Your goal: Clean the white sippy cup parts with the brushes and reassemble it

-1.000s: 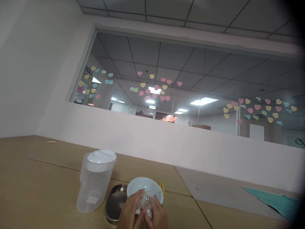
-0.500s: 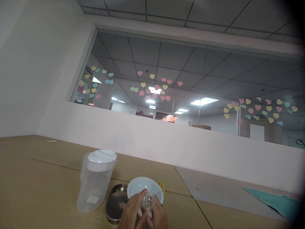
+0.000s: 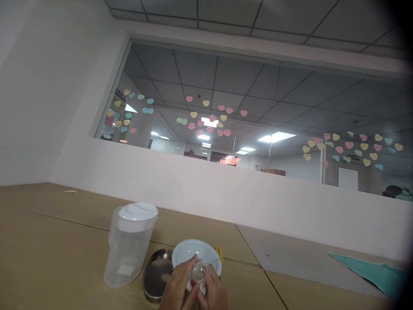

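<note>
My left hand [image 3: 180, 284] and my right hand [image 3: 214, 289] hold a small clear rounded object [image 3: 199, 271] between their fingers, close to the bottom edge of the view. Something small and reddish shows under it, too hidden to name. Behind the fingers is a white bowl [image 3: 190, 248], its front part covered by my hands. A round dark metal dish [image 3: 156, 277] lies just left of my left hand. Farther left stands a translucent pitcher [image 3: 129, 254] with a white lid.
Yellow sticks [image 3: 220, 254] stand out at the bowl's right side. A teal cloth [image 3: 371, 273] lies at the far right of the table [image 3: 64, 249]. Beyond the table is a white wall [image 3: 193, 189] with a window carrying heart-shaped notes.
The clear object has tilted or turned slightly between my fingers. My hands have hardly moved. A dark shape now shows behind the glass at the far right.
</note>
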The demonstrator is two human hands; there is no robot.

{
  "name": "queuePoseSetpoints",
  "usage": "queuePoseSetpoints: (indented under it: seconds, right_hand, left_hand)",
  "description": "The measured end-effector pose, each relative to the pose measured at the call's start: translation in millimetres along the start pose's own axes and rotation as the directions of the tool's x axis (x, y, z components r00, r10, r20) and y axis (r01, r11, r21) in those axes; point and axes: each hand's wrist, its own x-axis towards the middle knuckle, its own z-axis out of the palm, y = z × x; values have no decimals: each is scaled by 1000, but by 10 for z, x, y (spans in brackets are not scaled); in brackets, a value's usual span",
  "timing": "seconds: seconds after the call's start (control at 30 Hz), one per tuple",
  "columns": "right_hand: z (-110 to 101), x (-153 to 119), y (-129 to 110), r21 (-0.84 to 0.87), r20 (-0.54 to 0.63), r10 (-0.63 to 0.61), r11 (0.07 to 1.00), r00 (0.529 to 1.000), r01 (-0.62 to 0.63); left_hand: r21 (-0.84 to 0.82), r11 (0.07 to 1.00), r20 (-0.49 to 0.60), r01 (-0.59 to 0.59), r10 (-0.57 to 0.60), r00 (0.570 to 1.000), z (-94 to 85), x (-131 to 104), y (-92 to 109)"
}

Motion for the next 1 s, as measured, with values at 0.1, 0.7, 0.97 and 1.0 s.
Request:
queuePoseSetpoints:
  seconds: [0.1, 0.7, 0.97, 1.0]
  right_hand:
    - [-24, 31, -35, 12, 16, 14, 1000, 1000, -15]
    - [-425, 271, -205, 59, 213, 216, 971, 953, -233]
    - [-493, 274, -167, 174, 161, 105, 976, 981, -133]
    - [-494, 270, -164, 181, 163, 78, 978, 984, -108]
  left_hand:
    - [-9, 1000, 1, 3, -3, 1000, 5, -9, 1]
    - [-115, 979, 172, 167, -146, 974, -71, 55, 154]
    - [-176, 965, 186, 195, -162, 969, -96, 125, 238]
    - [-175, 965, 189, 197, -163, 968, -97, 131, 244]
